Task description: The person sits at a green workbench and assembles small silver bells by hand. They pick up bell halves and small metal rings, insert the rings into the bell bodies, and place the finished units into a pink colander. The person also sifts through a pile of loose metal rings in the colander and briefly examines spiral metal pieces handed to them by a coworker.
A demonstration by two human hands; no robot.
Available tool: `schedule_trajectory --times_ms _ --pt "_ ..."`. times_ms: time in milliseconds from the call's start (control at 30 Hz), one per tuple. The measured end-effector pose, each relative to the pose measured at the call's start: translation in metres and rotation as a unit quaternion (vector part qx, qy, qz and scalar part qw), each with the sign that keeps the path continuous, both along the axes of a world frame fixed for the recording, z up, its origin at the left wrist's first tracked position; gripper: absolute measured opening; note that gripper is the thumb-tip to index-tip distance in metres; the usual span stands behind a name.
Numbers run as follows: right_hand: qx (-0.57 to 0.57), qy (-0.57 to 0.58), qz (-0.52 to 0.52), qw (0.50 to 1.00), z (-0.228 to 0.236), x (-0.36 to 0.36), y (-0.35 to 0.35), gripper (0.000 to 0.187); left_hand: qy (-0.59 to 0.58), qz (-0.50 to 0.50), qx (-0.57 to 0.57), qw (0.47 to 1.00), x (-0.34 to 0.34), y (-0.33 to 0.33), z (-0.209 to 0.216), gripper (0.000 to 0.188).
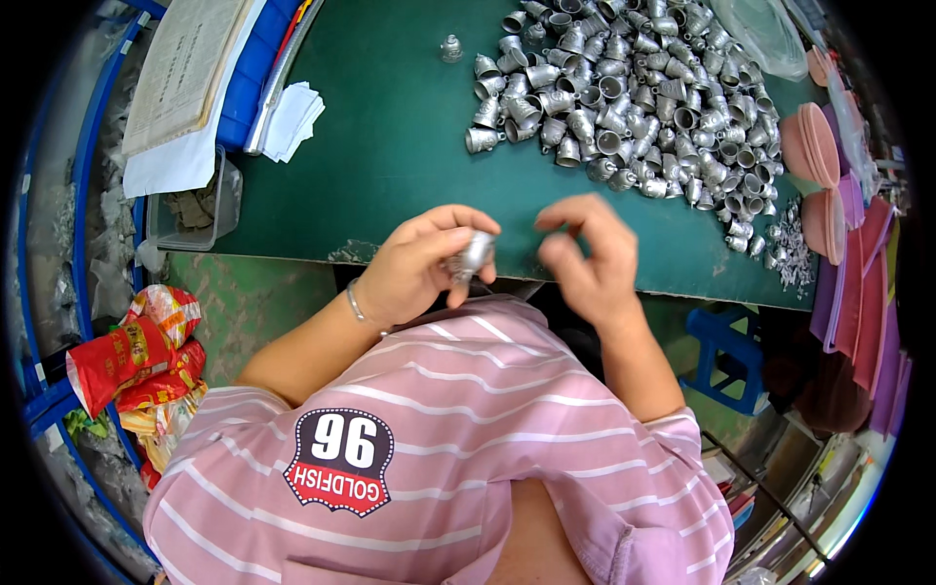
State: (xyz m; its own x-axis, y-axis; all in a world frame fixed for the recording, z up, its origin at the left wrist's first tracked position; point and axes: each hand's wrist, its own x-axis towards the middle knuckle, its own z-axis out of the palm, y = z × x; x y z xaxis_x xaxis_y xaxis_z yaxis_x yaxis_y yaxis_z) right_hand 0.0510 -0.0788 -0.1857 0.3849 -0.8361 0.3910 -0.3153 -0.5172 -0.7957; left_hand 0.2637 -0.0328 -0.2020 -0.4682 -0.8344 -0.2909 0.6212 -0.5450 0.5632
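Observation:
My left hand (414, 258) is closed around a small silver metal cup (475, 253), held just in front of the near edge of the green table. Light falls on its shiny side, and the fingers cover part of it. To the right of it, my right hand (597, 255) hovers near the table edge, somewhat blurred. Its thumb and index finger are bent and apart, and I see nothing between them. A large heap of similar small silver cups (609, 88), many with little side loops, lies at the far right. One lone silver piece (450, 49) stands left of that heap.
A pile of tiny silver parts (795, 246) lies at the table's right end beside pink bowls (811, 146). On the left are a clear plastic box (226, 200), a blue bin (255, 88) and paper slips (292, 122). A blue stool (726, 361) stands below the table.

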Motion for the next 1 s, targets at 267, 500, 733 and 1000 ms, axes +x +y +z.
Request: schedule_trajectory --times_ms 267,500,733,1000 --pt "-0.215 0.259 -0.225 0.914 -0.004 -0.002 -0.066 0.022 -0.051 -0.129 0.140 0.981 0.041 0.042 -0.014 0.036" --pt "-0.182 0.179 -0.219 0.942 -0.006 -0.008 -0.068 0.020 -0.015 -0.054 0.252 0.966 0.006 0.027 -0.100 0.032" --pt "0.183 -0.203 -0.094 0.957 0.001 -0.012 -0.027 0.042 -0.407 -0.237 -0.087 0.878 -0.010 0.024 -0.075 0.033" --pt "0.196 -0.242 -0.022 0.950 0.003 0.005 0.002 0.047 -0.261 -0.162 -0.127 0.943 -0.001 0.003 0.019 0.021"
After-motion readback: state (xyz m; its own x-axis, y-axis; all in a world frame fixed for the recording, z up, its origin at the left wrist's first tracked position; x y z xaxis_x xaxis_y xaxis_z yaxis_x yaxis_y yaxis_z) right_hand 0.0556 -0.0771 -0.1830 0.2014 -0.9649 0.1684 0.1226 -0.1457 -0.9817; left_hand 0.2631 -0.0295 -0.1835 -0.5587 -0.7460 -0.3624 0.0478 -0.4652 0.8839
